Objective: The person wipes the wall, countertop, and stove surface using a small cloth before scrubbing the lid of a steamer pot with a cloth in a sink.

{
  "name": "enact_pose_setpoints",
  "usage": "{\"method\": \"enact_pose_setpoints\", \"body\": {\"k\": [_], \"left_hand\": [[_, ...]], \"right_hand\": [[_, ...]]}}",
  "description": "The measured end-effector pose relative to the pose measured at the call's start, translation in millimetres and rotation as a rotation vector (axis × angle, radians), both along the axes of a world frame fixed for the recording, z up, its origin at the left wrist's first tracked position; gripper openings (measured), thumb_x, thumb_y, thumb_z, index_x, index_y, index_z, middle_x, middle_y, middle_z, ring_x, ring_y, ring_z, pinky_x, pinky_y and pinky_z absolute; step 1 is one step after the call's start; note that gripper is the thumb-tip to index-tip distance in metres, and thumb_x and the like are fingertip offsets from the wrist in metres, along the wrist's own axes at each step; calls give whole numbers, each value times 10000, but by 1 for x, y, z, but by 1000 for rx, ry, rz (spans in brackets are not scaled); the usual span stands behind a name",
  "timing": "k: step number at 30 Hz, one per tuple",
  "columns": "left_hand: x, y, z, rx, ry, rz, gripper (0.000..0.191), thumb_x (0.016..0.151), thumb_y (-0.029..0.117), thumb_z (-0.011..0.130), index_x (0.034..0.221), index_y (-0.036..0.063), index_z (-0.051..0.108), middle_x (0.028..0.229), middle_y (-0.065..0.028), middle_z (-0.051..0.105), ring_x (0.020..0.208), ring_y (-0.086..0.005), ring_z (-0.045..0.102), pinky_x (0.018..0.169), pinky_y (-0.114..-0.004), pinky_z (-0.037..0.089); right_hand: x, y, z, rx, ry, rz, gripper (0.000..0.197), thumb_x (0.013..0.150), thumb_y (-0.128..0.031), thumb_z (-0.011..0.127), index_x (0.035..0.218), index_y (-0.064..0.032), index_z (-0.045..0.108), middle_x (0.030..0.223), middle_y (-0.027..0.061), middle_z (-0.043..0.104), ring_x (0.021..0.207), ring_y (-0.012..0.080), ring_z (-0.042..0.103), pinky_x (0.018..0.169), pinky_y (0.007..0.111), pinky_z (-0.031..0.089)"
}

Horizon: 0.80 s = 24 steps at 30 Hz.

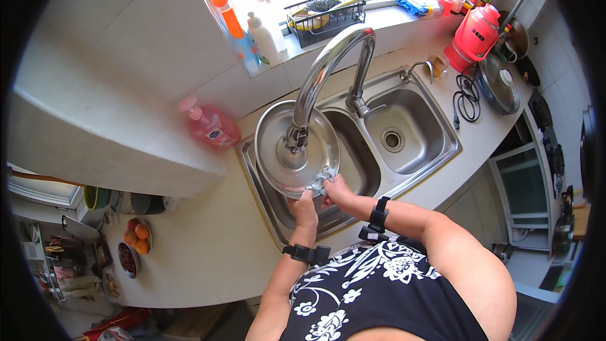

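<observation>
A round metal pot lid or shallow pan is over the left basin of the stainless steel double sink, below the spout of the chrome faucet. My left hand grips its near rim, thumb on top. In my right hand is a crumpled grey-blue cloth, pressed on the inner surface by the near right rim. The fingers of my right hand are partly hidden. Whether water runs from the spout I cannot tell.
A pink soap pump bottle stands left of the sink. A wire sponge rack is on the sill. To the right are a glass cup, a coiled black cord, a lidded pan and a red vacuum flask. Fruit bowls sit left.
</observation>
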<state>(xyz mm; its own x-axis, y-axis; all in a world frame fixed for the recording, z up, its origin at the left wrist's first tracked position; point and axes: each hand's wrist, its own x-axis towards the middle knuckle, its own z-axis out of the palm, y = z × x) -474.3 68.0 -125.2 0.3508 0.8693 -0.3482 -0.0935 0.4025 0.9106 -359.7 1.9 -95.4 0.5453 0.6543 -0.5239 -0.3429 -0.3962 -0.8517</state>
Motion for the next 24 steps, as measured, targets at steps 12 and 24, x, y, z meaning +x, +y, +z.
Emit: {"method": "enact_pose_setpoints", "body": {"k": [12,24], "left_hand": [[6,2,26,52,-22,46,352,690,-79,549,1030,-1,597,944,-20,607,819,-141,574,727,-255,461],[-34,14,36,-367,43,-216,353,748,-19,490,1069,-155,537,943,-201,632,718,-280,680,545,-346,612]], "right_hand": [[43,-20,-31,-82,-44,68,259,901,-144,513,1078,45,512,685,160,615,522,261,638,439,406,553],[213,-58,50,-212,-1293,-12,360,843,-42,448,1168,-134,574,1046,192,604,976,384,599,839,434,505]]}}
